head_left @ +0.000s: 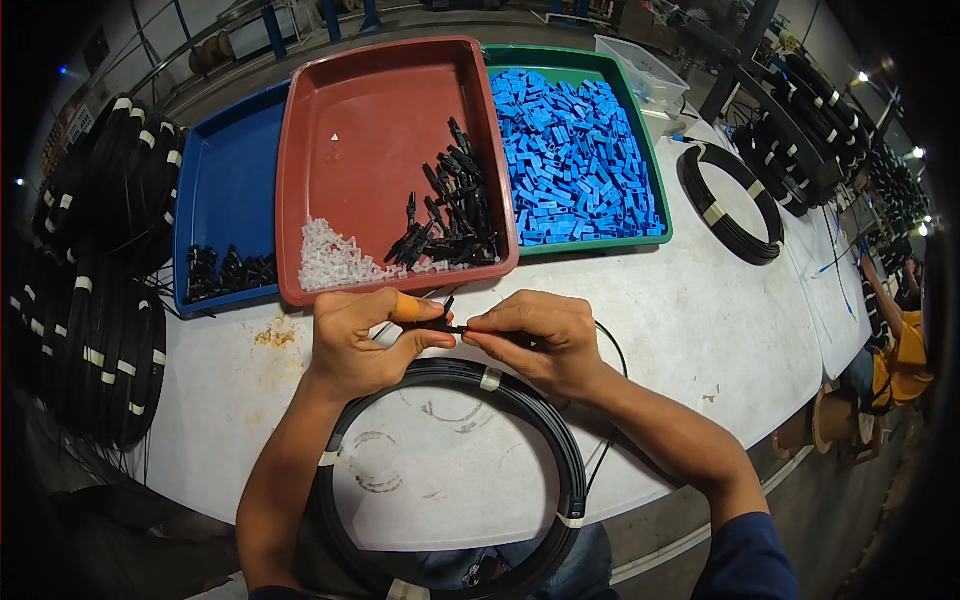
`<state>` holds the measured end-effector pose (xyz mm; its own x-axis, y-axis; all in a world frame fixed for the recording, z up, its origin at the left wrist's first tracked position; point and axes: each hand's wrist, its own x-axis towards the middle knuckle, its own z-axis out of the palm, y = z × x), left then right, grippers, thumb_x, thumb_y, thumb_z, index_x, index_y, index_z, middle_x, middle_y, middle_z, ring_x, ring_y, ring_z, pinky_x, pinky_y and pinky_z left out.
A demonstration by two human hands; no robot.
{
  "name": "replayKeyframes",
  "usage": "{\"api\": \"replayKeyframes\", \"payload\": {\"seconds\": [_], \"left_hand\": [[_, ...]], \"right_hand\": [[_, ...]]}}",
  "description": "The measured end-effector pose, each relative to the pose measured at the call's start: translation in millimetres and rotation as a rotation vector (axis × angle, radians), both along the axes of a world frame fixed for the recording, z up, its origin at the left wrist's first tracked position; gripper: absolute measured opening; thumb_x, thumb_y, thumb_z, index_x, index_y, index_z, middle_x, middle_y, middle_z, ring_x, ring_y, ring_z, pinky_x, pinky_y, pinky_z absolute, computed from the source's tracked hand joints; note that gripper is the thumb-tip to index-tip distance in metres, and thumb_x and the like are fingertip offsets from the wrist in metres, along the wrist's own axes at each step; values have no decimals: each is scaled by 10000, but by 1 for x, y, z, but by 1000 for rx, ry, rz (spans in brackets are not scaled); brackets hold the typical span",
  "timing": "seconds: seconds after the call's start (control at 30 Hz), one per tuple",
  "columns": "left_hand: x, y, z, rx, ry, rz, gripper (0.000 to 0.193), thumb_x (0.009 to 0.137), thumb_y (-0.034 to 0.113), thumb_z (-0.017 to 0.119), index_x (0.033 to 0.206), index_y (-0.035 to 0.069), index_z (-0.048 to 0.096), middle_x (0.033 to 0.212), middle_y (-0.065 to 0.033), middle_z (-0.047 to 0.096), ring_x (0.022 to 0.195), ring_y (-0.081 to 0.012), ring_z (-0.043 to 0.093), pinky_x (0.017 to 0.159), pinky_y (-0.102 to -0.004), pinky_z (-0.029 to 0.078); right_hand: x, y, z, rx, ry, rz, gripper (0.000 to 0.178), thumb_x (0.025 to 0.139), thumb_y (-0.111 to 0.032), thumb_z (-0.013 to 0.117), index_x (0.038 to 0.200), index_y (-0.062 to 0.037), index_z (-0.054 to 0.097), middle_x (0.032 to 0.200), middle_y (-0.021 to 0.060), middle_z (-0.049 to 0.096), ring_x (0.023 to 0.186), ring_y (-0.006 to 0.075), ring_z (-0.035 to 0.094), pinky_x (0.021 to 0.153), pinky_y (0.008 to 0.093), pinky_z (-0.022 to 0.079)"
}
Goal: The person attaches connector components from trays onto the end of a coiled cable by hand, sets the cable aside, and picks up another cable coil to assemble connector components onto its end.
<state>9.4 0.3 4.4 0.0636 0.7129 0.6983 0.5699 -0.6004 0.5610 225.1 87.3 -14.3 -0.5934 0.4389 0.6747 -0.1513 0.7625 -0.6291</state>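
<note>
Small black plastic connector point(437, 325) held above white worktop point(700, 330), just short of the near edge of the red rectangular plastic tray point(400, 120). Left hand point(362, 338) pinches its body, thumb to fingers; right hand point(538, 335) pinches its right end. Judged light, stiff, possibly brittle; best held by the sides, gently.

My left hand point(358, 338) and right hand point(545, 335) are partly hiding the small black piece point(443, 326); the lower edge is cutting off my navy sleeve point(748, 562).
</note>
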Motion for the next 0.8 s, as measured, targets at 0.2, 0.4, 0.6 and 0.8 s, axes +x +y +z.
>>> {"api": "replayKeyframes", "payload": {"seconds": [0.2,0.4,0.6,0.8], "left_hand": [[1,0,5,-54,-5,-43,221,707,16,893,877,-27,758,828,-124,779,741,-180,769,666,-257,593],[0,3,3,13,50,-81,204,713,1,864,899,2,780,824,-99,782,658,-160,751,591,-240,574],[0,3,2,25,100,-82,197,710,26,874,883,21,781,801,-100,774,623,-184,737,563,-252,564],[2,5,2,92,145,-106,185,702,35,878,849,16,767,787,-107,767,606,-198,728,546,-263,561]], "right_hand": [[2,-4,2,-50,-3,-9,129,827,-16,793,953,-2,765,869,97,750,733,198,701,623,308,544],[2,0,7,-25,-6,17,117,823,-14,801,935,-9,769,848,92,749,716,181,700,607,290,533],[6,2,13,-71,-94,26,99,828,-50,816,910,-15,772,793,80,739,663,153,679,574,275,512],[8,2,12,-249,-184,28,104,849,-98,823,892,-19,769,741,67,731,617,97,650,551,254,495]]}}
